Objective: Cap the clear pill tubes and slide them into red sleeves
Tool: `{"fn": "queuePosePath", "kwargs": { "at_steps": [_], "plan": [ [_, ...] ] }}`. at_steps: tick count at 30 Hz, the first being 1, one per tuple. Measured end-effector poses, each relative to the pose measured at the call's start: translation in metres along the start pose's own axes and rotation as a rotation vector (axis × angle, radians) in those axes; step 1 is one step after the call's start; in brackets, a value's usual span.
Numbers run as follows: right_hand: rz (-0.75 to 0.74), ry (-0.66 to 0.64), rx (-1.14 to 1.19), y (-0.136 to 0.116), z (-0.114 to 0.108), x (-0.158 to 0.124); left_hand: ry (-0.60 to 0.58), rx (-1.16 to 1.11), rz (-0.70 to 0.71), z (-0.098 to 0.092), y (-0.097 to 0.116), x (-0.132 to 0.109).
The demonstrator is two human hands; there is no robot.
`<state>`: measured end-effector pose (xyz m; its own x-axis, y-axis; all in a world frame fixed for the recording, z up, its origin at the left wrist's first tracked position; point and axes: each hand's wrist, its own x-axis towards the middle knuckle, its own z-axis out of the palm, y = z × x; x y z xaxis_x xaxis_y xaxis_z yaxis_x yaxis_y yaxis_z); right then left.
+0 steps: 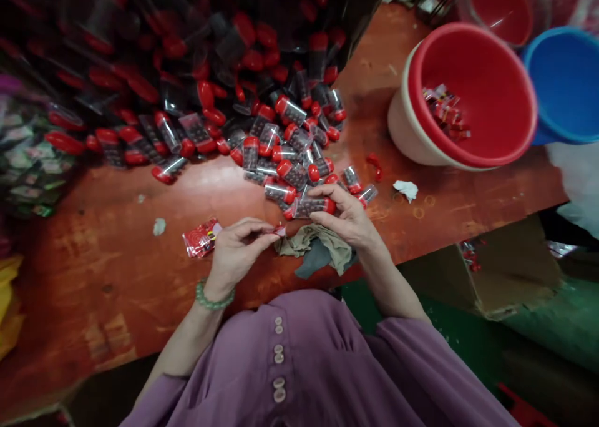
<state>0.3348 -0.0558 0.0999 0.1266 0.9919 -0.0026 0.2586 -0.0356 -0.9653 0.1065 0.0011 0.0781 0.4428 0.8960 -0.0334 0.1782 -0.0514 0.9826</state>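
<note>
My left hand [238,249] pinches a small red and white label [279,230] between thumb and fingertips. In my right hand [344,215] is a clear tube with red ends and dark round contents [311,207], held on its side by thumb and fingers. The label and the tube are apart, a short way from each other. A stack of red printed labels [201,238] lies on the table just left of my left hand. Below the tube, a crumpled beige and grey cloth [322,243] rests near the table edge. Many similar tubes [281,158] are heaped just beyond my hands.
At the right stands a red basin [505,121] with small red packets inside, nested in a white one, beside a blue basin [561,83]. An open cardboard box [515,265] sits below the table's right edge. Green packets [32,158] are piled at left.
</note>
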Motion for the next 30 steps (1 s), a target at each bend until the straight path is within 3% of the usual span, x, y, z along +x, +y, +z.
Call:
{"fn": "queuePosePath", "kwargs": {
  "at_steps": [7,12,17,24,27,30],
  "plan": [
    [-0.101,-0.158,-0.063,-0.018,0.016,-0.006,-0.111,-0.088,0.004,-0.006,0.005,-0.005],
    [-0.164,-0.312,-0.178,-0.023,0.021,-0.006,-0.137,-0.113,-0.006,-0.010,-0.003,-0.009],
    [-0.179,-0.398,-0.362,-0.023,0.024,-0.008,-0.114,-0.120,-0.004,-0.009,-0.014,-0.012],
    [-0.100,-0.541,-0.435,-0.026,0.026,-0.005,-0.136,-0.131,-0.045,-0.007,-0.024,-0.013],
    [-0.059,-0.519,-0.386,-0.025,0.024,-0.001,-0.120,-0.158,-0.070,-0.008,-0.027,-0.012],
    [0.068,-0.364,-0.207,-0.021,0.021,-0.001,-0.084,-0.210,-0.132,-0.011,-0.030,-0.012]
  ]
}}
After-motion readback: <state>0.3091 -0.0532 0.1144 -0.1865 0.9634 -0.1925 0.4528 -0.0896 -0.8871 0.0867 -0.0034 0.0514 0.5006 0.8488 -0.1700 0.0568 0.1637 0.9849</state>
